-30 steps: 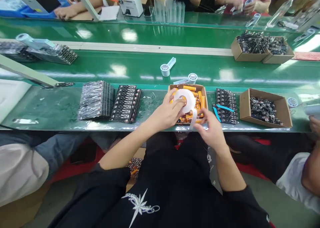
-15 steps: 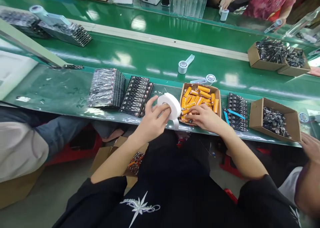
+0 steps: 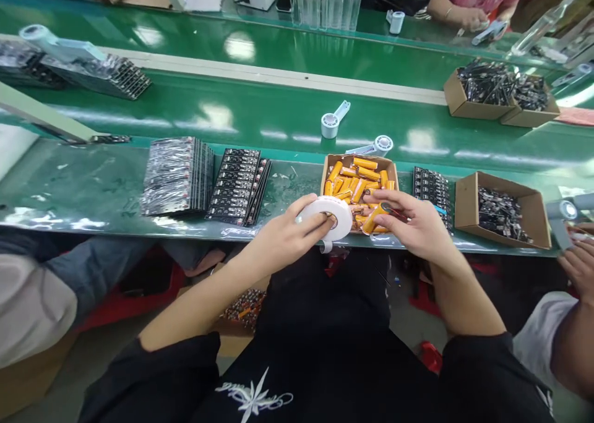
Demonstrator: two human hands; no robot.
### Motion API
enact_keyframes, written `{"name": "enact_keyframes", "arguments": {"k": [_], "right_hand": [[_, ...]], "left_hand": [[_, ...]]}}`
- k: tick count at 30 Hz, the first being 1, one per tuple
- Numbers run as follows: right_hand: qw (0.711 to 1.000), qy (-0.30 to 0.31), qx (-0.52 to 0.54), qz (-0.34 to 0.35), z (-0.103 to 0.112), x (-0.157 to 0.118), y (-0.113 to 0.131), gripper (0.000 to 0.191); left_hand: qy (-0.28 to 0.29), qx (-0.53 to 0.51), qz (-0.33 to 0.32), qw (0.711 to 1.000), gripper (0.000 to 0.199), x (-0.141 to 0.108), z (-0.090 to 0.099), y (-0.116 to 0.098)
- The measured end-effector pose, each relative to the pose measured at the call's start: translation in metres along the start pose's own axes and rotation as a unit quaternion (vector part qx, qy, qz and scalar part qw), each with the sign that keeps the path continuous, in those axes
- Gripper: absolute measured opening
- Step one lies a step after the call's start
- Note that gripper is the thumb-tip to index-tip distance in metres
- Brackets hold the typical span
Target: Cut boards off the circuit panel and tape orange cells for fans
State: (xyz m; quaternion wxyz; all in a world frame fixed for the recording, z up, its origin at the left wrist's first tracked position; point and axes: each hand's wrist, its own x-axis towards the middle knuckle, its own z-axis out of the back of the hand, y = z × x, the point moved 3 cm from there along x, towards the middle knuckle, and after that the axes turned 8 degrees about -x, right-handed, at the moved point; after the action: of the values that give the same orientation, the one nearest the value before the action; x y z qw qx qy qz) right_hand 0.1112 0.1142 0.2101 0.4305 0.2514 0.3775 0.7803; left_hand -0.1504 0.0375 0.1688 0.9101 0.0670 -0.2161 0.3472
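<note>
A roll of white tape is gripped by my left hand, some fingers in its core, and a loose tape end hangs below it. My right hand pinches an orange battery cell with thin wires, just over the front right of a cardboard box. Many more orange cells fill that box. The roll is close to the box's front left corner, beside the held cell.
Circuit board stacks and a wrapped stack stand left. To the right are more boards and a box of small parts. Light blue fan housings lie behind. A co-worker's hand shows at far right.
My right hand has lifted an orange cell from the box. My left hand has brought the tape roll towards it and turned its flat face up. The camera view has shifted.
</note>
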Motion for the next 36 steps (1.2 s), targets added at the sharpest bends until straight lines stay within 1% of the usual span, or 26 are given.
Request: {"name": "enact_keyframes", "arguments": {"k": [2, 4, 5, 7, 9, 12, 14, 16, 17, 20, 23, 25, 27, 28, 29, 31, 33, 34, 35, 36], "right_hand": [[0.995, 0.067, -0.075, 0.017, 0.007, 0.0, 0.006, 0.035], [0.983, 0.134, -0.12, 0.038, 0.008, 0.003, 0.01, 0.039], [0.978, 0.156, -0.133, 0.047, 0.008, 0.004, 0.011, 0.042], [0.972, 0.177, -0.143, 0.058, 0.008, 0.007, 0.01, 0.046], [0.972, 0.185, -0.134, 0.06, 0.01, 0.008, 0.007, 0.047], [0.981, 0.169, -0.084, 0.036, 0.013, 0.005, -0.003, 0.046], [0.991, 0.129, -0.025, 0.002, 0.013, 0.001, -0.011, 0.049], [0.995, 0.091, 0.033, -0.032, 0.009, -0.003, -0.019, 0.054], [0.995, 0.08, 0.048, -0.044, 0.007, -0.005, -0.022, 0.053], [0.995, 0.075, 0.029, -0.055, 0.006, -0.004, -0.026, 0.038], [0.996, 0.063, 0.016, -0.056, 0.02, 0.002, -0.03, 0.033], [0.996, 0.017, 0.057, -0.06, 0.03, 0.006, -0.038, 0.039], [0.988, -0.071, 0.127, -0.055, 0.032, 0.008, -0.048, 0.047], [0.977, -0.126, 0.168, -0.049, 0.027, 0.007, -0.054, 0.05], [0.959, -0.183, 0.21, -0.044, 0.019, 0.006, -0.06, 0.052], [0.912, -0.295, 0.283, -0.041, -0.009, 0.0, -0.073, 0.054], [0.865, -0.379, 0.325, -0.047, -0.038, -0.006, -0.083, 0.056], [0.849, -0.406, 0.335, -0.051, -0.049, -0.01, -0.086, 0.057], [0.842, -0.417, 0.338, -0.054, -0.056, -0.013, -0.088, 0.056], [0.846, -0.41, 0.336, -0.058, -0.058, -0.016, -0.088, 0.056]], "left_hand": [[0.022, 0.008, -0.041, 0.999, 0.047, 0.011, 0.006, -0.003], [0.046, -0.004, -0.074, 0.996, 0.045, 0.021, 0.009, -0.005], [0.06, -0.015, -0.086, 0.994, 0.044, 0.026, 0.009, -0.005], [0.091, -0.028, -0.099, 0.991, 0.043, 0.034, 0.009, -0.005], [0.114, -0.021, -0.11, 0.987, 0.042, 0.04, 0.01, -0.005], [0.118, 0.003, -0.126, 0.985, 0.039, 0.046, 0.014, -0.005], [0.109, 0.024, -0.126, 0.986, 0.038, 0.049, 0.019, -0.005], [0.1, 0.045, -0.12, 0.987, 0.037, 0.051, 0.023, -0.005], [0.097, 0.047, -0.115, 0.987, 0.038, 0.053, 0.025, -0.005], [0.091, 0.029, -0.11, 0.989, 0.037, 0.059, 0.025, -0.006], [0.062, 0.021, -0.111, 0.992, 0.035, 0.069, 0.017, -0.009], [0.029, 0.011, -0.083, 0.996, 0.036, 0.077, 0.007, -0.011], [-0.003, -0.017, -0.024, 1.0, 0.037, 0.084, -0.007, -0.014], [-0.018, -0.034, 0.011, 0.999, 0.036, 0.087, -0.016, -0.016], [-0.032, -0.052, 0.045, 0.997, 0.034, 0.089, -0.025, -0.019], [-0.06, -0.086, 0.107, 0.989, 0.031, 0.09, -0.044, -0.024], [-0.089, -0.107, 0.154, 0.978, 0.03, 0.089, -0.058, -0.029], [-0.101, -0.112, 0.171, 0.974, 0.03, 0.087, -0.064, -0.03], [-0.106, -0.115, 0.179, 0.971, 0.03, 0.086, -0.068, -0.031], [-0.101, -0.119, 0.177, 0.972, 0.031, 0.084, -0.07, -0.031]]}}
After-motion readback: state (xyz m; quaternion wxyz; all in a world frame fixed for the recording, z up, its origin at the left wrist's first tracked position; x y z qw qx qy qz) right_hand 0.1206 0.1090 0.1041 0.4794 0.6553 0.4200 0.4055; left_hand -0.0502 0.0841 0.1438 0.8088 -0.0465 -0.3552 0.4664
